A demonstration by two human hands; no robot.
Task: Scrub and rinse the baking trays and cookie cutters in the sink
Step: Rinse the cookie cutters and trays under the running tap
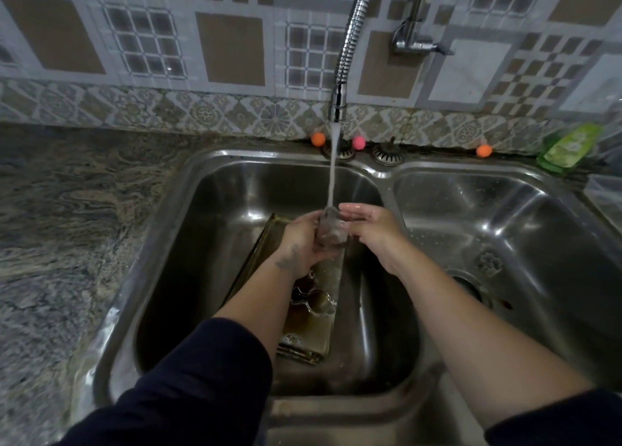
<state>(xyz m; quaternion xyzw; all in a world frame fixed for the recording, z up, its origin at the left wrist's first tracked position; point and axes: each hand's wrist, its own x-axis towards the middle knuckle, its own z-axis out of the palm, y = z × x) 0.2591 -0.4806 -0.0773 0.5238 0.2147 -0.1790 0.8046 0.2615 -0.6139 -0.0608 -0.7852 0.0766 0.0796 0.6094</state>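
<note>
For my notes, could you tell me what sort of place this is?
Most likely a home kitchen: a steel double sink set in a stone counter, a tiled wall behind, and a tap running.

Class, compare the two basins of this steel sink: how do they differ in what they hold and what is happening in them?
The left basin holds a baking tray with a cookie cutter lying on it; the right basin shows only a small cutter near its drain. The tap's stream falls into the left basin, none into the right. Both hands work over the left basin, not the right. Both basins are shiny steel.
</note>
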